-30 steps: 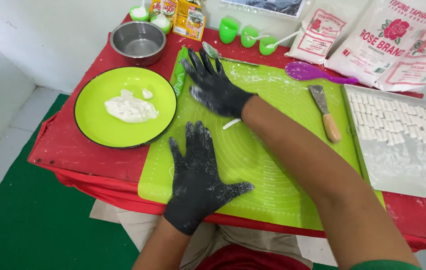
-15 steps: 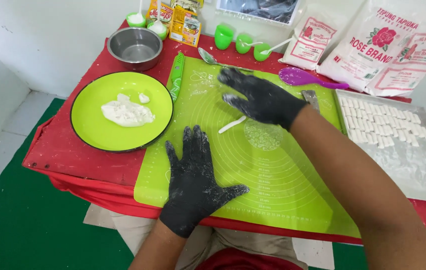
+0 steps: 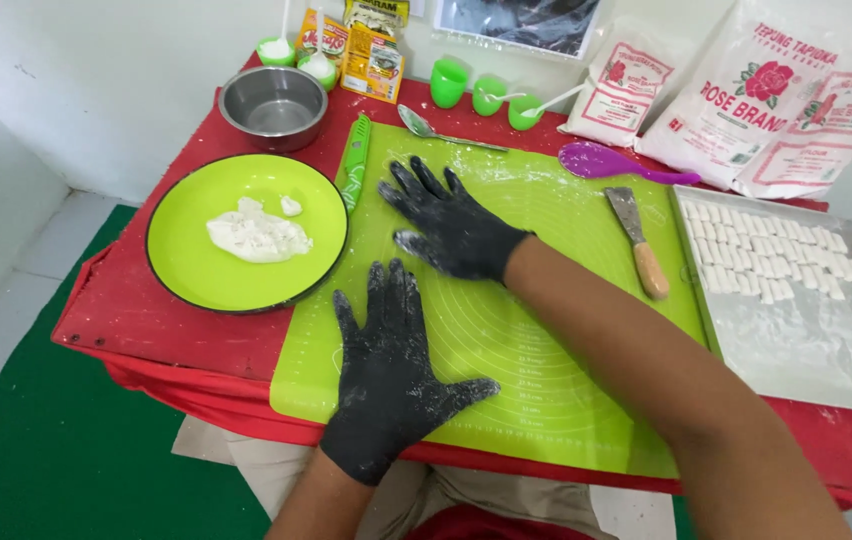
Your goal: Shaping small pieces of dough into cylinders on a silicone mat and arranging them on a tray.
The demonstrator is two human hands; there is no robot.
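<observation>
A: Hands first. L hand (image 3: 386,375)?

B: Black glove w/ flour on it, palm down, fingers spread wide, flat on the green silicone mat (image 3: 546,330). Holds nothing. Sits at the mat's near-left part.

A: R hand (image 3: 451,225)?

B: Same kind of glove, also floury. Arm comes in from the lower right, crosses the mat diagonally. Fingers fanned out, palm down on the mat's upper-left area, just above the L hand. Can't tell if anything's under the palm. Not pinching anything visible.

A: Hands touching each other?

B: Close, L fingertips near the R thumb; contact, can't tell.

A: Dough?

B: White dough lump (image 3: 256,235) on the green plate (image 3: 186,280), left of the mat, apart from both hands. Small extra bit beside it.

A: Rest of the table?

B: Red table (image 3: 146,320). Steel bowl (image 3: 273,105) behind the plate. Green knife (image 3: 354,160) along the mat's left edge, metal spoon (image 3: 446,135) at the top edge. Purple spoon (image 3: 611,162) top right, wooden-handled scraper (image 3: 638,240) on the mat's right side. Metal tray (image 3: 796,340) at right w/ rows of small white cut pieces (image 3: 766,255). Three green cups (image 3: 486,92) and white flour bags (image 3: 736,95) at the back.
</observation>
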